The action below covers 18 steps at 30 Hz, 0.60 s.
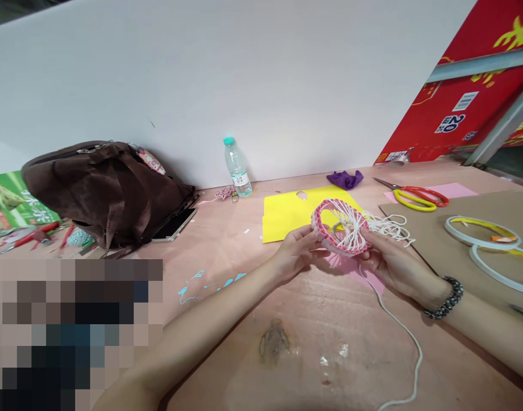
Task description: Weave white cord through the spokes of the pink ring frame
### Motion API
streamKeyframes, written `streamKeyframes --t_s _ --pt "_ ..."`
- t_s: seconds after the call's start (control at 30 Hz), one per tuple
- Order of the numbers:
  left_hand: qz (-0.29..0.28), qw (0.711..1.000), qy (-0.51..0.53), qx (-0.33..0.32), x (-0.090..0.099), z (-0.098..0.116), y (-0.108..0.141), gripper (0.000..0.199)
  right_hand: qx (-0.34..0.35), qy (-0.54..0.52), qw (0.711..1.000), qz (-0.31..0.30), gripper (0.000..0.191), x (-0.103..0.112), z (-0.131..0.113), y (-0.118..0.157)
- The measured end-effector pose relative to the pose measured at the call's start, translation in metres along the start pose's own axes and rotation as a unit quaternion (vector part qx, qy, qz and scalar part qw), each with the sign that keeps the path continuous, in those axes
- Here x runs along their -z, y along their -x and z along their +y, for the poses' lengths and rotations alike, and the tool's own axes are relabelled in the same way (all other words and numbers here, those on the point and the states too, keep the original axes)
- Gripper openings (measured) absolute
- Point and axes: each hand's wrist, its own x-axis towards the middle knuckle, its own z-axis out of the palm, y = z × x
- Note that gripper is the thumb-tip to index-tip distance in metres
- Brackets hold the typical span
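Both of my hands hold a round pink-and-white woven ring point(340, 227) above the table. My left hand point(293, 251) grips its left side, and my right hand point(392, 268) grips its right side. White cord strands cross the ring's middle and spill right into a loose bunch of white cord point(389, 225). A single white cord point(409, 337) runs down from the ring across the table. A beaded bracelet point(445, 298) circles my right wrist. Part of the ring is hidden by my fingers.
Under my hands lie a yellow paper sheet point(295, 214) and a pink paper point(355, 275). To the right are yellow-and-red scissors point(415, 198), two tape rolls point(479, 231) on cardboard point(458, 208). Far left stand a brown bag point(102, 194) and a water bottle point(236, 168).
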Motion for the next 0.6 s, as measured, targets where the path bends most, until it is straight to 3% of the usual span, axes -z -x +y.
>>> streamKeyframes --t_s 0.23,0.6 --pt "0.054 0.998 0.005 -0.024 -0.0048 0.0016 0.0012 0.056 0.020 0.044 0.999 0.008 0.026 -0.0027 -0.0010 0.0021" --pt "0.055 0.998 -0.026 -0.033 -0.0050 0.0015 0.0002 0.050 0.019 0.015 1.000 0.000 0.023 -0.0017 -0.0005 0.0020"
